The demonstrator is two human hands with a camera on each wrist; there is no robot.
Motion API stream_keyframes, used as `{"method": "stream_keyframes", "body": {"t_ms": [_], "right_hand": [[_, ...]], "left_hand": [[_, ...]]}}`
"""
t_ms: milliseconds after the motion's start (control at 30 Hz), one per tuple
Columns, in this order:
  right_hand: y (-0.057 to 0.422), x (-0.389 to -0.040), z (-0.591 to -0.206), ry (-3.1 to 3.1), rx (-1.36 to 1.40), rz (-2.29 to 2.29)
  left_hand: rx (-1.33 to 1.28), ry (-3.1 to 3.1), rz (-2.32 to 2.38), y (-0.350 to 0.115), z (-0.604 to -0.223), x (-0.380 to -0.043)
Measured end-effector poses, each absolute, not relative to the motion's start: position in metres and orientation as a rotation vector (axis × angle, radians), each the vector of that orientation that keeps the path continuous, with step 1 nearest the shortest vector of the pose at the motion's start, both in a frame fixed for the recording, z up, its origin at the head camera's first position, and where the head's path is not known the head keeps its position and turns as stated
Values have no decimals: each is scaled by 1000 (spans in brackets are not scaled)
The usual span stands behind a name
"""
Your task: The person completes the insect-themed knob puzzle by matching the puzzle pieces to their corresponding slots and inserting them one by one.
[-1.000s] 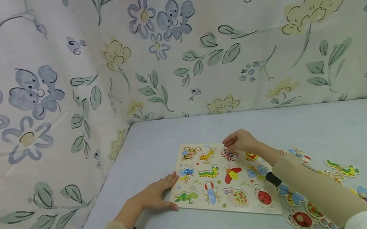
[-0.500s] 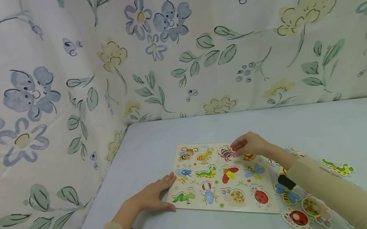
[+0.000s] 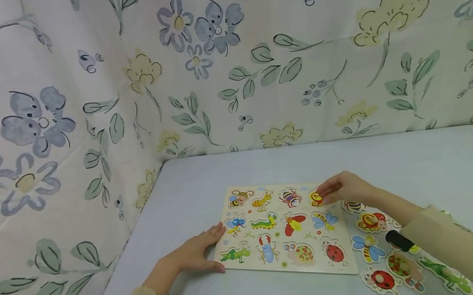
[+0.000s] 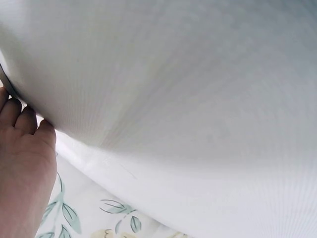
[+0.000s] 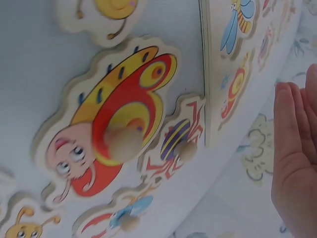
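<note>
A pale wooden puzzle board [image 3: 277,267] printed with insect pictures lies on the table. My left hand [image 3: 195,254] rests at its left edge, fingers stretched along the side and thumb near the front corner. Only the fingers and edge of that hand [image 4: 25,148] show in the left wrist view. My right hand [image 3: 350,189] is over the board's far right corner, fingertips at the yellow and red butterfly picture [image 3: 315,199]. Its fingers are fairly straight and close together, and the right wrist view shows nothing between them.
Right of the board lie several loose knobbed pieces: a butterfly [image 5: 111,126], a spider [image 5: 173,141], a stag beetle [image 5: 121,215], a ladybug [image 3: 382,279], a snail [image 3: 403,265] and a grasshopper [image 3: 445,274]. A floral curtain [image 3: 227,82] hangs behind and left of the table.
My right hand has moved right across the board, from the spider picture to the butterfly picture. The left hand stays at the board's edge. The head view has shifted slightly.
</note>
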State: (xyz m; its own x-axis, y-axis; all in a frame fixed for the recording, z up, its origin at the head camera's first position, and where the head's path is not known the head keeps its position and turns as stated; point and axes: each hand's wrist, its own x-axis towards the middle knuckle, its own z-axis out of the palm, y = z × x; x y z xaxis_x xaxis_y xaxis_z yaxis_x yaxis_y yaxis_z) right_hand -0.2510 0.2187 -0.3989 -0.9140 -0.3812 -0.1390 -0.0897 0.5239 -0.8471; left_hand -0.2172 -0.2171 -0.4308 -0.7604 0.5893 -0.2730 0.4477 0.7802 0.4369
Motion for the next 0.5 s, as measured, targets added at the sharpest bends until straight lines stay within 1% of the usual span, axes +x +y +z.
{"method": "stream_keyframes", "body": {"t_ms": [200,500], "right_hand": [[240,-240,-396,2468,-366,-1314],[280,-225,-405,2466,-355,-1258]], "left_hand": [[775,2576,488,-217,-429,-216],[752,2574,490,-217,-430,-217]]}}
